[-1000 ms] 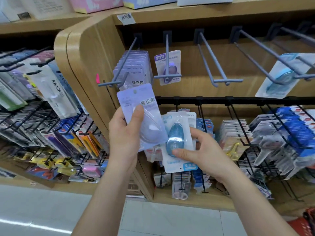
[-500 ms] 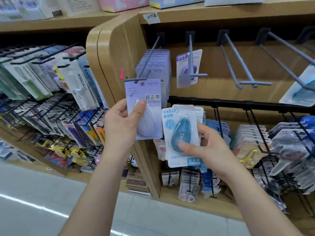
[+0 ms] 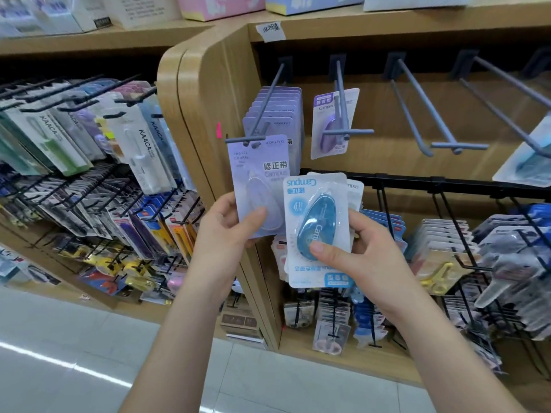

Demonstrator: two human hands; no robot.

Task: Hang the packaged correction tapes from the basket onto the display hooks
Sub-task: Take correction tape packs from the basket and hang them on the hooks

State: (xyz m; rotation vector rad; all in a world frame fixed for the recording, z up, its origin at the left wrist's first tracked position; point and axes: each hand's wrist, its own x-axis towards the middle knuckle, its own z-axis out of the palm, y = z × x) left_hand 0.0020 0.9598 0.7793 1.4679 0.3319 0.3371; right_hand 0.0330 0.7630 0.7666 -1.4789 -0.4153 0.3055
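My left hand [image 3: 226, 223] pinches a lilac packaged correction tape [image 3: 258, 174] by its lower edge. The card's top hole sits at the tip of the leftmost grey display hook [image 3: 262, 114], in front of several matching lilac packs [image 3: 277, 111] hanging there. My right hand [image 3: 357, 248] grips a small stack of blue packaged correction tapes [image 3: 316, 222], held upside down, thumb on the blister. A single purple pack [image 3: 331, 126] hangs on the second hook [image 3: 343, 114]. The basket is out of view.
Two bare grey hooks [image 3: 417, 120] jut out to the right. A blue pack [image 3: 524, 165] hangs at the far right. Black wire hooks with scissors and other stationery [image 3: 447, 248] fill the lower row. A side rack of pens [image 3: 89, 162] stands at left.
My left hand has raised the lilac pack from chest height up to the tip of the leftmost hook. My right hand with the blue packs rose slightly. The view shifted left.
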